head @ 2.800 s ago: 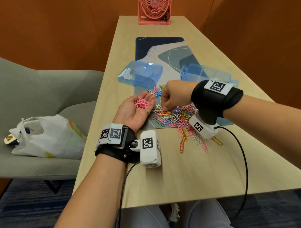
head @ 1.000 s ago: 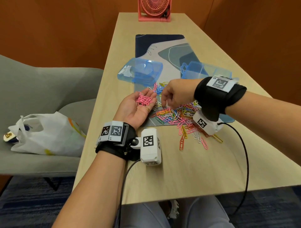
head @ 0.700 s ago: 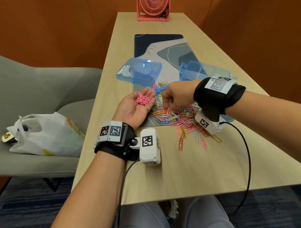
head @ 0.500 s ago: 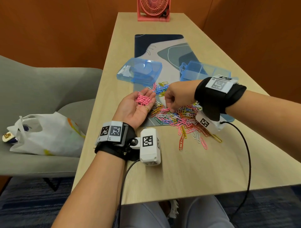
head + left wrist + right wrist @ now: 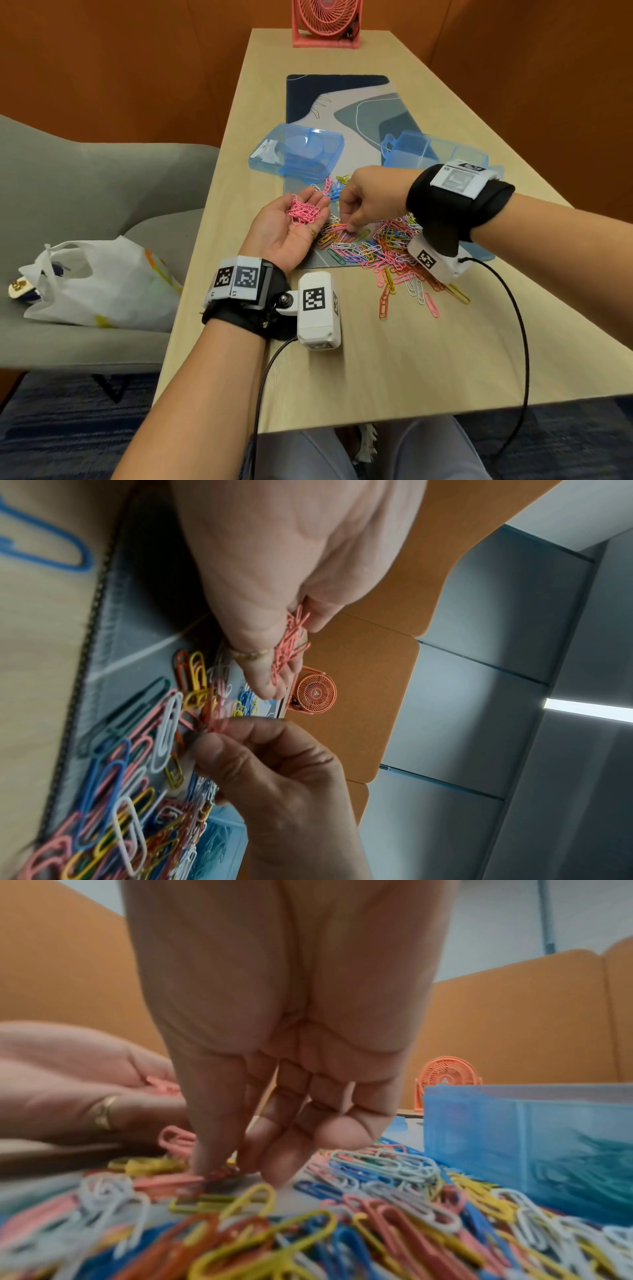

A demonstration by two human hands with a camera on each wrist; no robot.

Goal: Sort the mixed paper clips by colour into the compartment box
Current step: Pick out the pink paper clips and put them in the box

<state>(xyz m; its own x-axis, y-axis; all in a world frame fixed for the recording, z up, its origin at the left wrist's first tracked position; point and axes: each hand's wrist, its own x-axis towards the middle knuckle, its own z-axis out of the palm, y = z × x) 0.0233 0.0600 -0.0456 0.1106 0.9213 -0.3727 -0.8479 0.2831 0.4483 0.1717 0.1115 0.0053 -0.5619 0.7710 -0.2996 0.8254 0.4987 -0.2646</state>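
Pinching 1 pink clip [image 5: 346,229] at frame centre with our right hand [image 5: 370,198], left hand [image 5: 291,229] cupped flat under pink clips [image 5: 303,213], we judge them light, slippery wire.

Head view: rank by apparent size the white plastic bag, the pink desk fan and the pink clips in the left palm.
1. white plastic bag
2. pink desk fan, cropped and farther away, so unsure
3. pink clips
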